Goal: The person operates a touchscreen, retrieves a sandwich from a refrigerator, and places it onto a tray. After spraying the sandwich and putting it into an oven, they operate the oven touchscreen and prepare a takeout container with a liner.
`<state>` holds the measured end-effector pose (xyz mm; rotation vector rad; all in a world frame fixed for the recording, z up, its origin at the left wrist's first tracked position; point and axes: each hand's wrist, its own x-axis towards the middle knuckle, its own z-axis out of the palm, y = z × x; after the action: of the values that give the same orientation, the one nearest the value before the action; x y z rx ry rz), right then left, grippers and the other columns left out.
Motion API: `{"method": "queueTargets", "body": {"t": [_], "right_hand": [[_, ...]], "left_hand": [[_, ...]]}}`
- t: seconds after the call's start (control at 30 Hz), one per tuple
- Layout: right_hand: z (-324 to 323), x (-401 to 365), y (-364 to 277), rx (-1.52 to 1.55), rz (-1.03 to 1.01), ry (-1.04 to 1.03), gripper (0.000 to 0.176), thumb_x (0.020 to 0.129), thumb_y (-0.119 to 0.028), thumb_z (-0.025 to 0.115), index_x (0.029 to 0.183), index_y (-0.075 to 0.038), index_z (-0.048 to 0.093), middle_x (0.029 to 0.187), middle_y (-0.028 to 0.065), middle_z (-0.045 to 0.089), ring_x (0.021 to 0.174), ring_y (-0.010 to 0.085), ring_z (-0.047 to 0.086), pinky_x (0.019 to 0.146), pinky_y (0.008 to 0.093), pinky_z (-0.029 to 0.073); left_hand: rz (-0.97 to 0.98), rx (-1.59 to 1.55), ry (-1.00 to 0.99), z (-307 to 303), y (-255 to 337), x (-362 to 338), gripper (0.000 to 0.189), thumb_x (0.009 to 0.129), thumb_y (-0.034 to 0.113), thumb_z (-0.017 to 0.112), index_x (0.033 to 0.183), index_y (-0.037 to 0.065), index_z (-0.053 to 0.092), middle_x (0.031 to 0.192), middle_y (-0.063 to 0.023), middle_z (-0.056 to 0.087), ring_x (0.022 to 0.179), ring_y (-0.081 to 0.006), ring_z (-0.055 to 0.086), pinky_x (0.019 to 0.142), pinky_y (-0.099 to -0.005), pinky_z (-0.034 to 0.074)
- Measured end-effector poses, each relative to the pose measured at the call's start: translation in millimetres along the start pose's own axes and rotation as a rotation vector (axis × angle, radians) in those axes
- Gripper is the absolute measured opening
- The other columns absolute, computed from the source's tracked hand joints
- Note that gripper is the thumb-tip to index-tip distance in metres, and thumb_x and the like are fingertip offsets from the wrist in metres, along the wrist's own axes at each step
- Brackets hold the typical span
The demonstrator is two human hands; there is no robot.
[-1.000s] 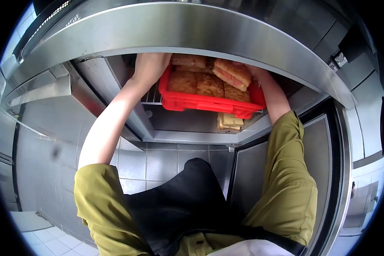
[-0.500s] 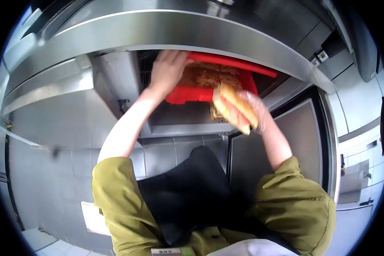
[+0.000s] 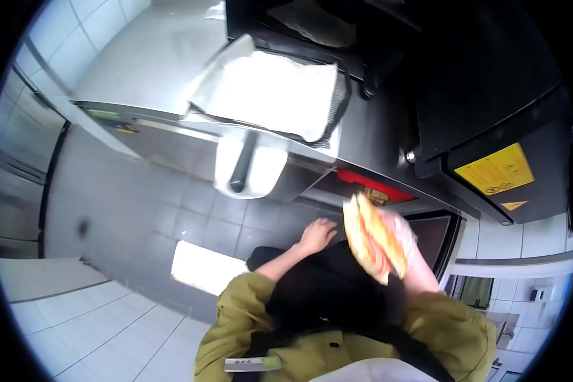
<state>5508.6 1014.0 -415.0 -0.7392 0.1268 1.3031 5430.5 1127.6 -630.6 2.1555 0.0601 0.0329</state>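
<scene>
My right hand (image 3: 401, 235), in a clear plastic glove, is closed round a split bread roll (image 3: 372, 239) with a pinkish filling. The roll is held up in front of my dark apron, its open side facing left. My bare left hand (image 3: 318, 235) hangs low beside my dark-clad leg, fingers apart and holding nothing. Beyond the roll, a red container (image 3: 398, 193) with brownish food in it shows in an opening below the counter edge.
A tray lined with white paper (image 3: 270, 92) stands on the steel counter (image 3: 146, 60). A white scoop with a black handle (image 3: 245, 162) sticks out over the counter's front edge. At the right is a black appliance with a yellow label (image 3: 496, 170).
The view has swung up and left, showing the counter top. My left hand has left the red container and dropped to my side. My right hand has drawn back with the roll.
</scene>
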Motion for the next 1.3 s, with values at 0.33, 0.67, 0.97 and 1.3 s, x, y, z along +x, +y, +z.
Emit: {"method": "queueTargets", "body": {"t": [0.33,0.67,0.97,1.3], "right_hand": [[191,164,-99,-0.103,-0.052,-0.418,0.058,0.077,-0.022,0.064,0.123,0.002,0.039,0.116,0.0177,0.052,0.103,0.0305,0.054,0.092,0.0388,0.042],[75,321,-115,-0.484,-0.274,0.076,0.052,0.072,-0.028,0.072,0.111,0.001,0.053,0.105,0.0148,0.060,0.094,0.0228,0.060,0.084,0.0365,0.048],[392,169,-222,-1.274,-1.894,0.753,0.021,0.085,-0.011,0.046,0.100,-0.002,0.058,0.085,0.0159,0.061,0.078,0.0287,0.058,0.071,0.0340,0.046],[558,212,-423,-1.210,-1.775,0.459,0.068,0.072,-0.044,0.067,0.120,-0.002,0.044,0.108,0.0117,0.056,0.096,0.0193,0.054,0.084,0.0319,0.044]], "left_hand": [[-0.962,-0.474,0.488,-200,-8,-282,0.024,0.084,0.014,0.055,0.102,0.000,0.060,0.084,-0.0057,0.062,0.076,-0.0107,0.055,0.066,-0.0242,0.042],[-0.778,-0.782,0.785,-328,-37,-229,0.045,0.082,0.011,0.055,0.123,0.002,0.037,0.087,-0.0092,0.059,0.076,-0.0136,0.056,0.069,-0.0256,0.046],[-0.294,-0.687,0.902,-516,-50,-77,0.022,0.090,0.014,0.048,0.105,-0.002,0.052,0.083,-0.0054,0.057,0.075,-0.0098,0.054,0.069,-0.0225,0.045],[0.248,-0.610,0.535,-606,67,51,0.013,0.083,0.001,0.053,0.093,-0.003,0.059,0.083,-0.0092,0.062,0.078,-0.0140,0.059,0.074,-0.0242,0.045]]}}
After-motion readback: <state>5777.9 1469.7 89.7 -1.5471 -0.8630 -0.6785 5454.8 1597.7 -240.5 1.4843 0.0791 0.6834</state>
